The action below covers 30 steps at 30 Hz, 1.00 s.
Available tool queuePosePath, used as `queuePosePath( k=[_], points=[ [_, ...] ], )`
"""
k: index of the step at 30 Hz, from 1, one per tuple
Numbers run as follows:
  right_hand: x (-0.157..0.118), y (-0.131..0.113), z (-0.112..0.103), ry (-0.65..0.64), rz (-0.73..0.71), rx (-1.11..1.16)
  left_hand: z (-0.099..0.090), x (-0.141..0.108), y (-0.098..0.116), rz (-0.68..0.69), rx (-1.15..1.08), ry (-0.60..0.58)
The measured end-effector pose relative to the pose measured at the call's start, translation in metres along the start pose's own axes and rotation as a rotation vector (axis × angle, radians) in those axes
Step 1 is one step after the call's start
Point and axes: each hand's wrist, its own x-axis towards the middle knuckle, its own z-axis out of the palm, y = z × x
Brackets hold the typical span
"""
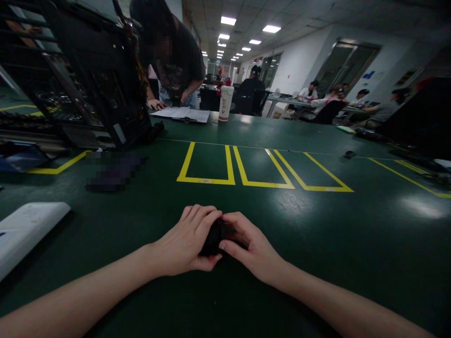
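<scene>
Between my two hands, at the middle of the green table, is a small black rounded object (pixel 213 238); its exact kind cannot be made out. My left hand (pixel 186 239) wraps round its left side, fingers over the top and thumb low at the front. On the right side, my right hand (pixel 248 244) grips its edge with thumb and curled fingertips. Much of the object is hidden by the fingers and looks dark against the table.
Yellow tape frames (pixel 206 181) mark the table (pixel 317 234) beyond my hands. An open computer case (pixel 105 80) stands at left, near a white device (pixel 31 230). Farther back are a white cup (pixel 226 103), a clipboard with papers (pixel 185 114) and a person leaning (pixel 176 61).
</scene>
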Motion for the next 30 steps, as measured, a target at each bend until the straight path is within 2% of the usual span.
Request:
queuePosePath(
  k=[7,14,22,30],
  points=[
    [-0.0012,0.0010,-0.0011,0.007,-0.074,-0.013,-0.0012,0.0006,0.0008,-0.001,-0.004,-0.006],
    [-0.0005,-0.0011,0.0001,0.021,0.028,-0.003,-0.0054,0.0013,0.0040,-0.023,-0.010,-0.043],
    [-0.0015,0.0028,-0.0013,0.008,-0.078,0.000,-0.0016,0.0004,0.0006,-0.012,0.000,-0.035],
    [0.0001,-0.0007,-0.0018,0.010,0.011,-0.018,-0.0014,0.0007,0.0015,-0.021,0.000,-0.025]
  ],
)
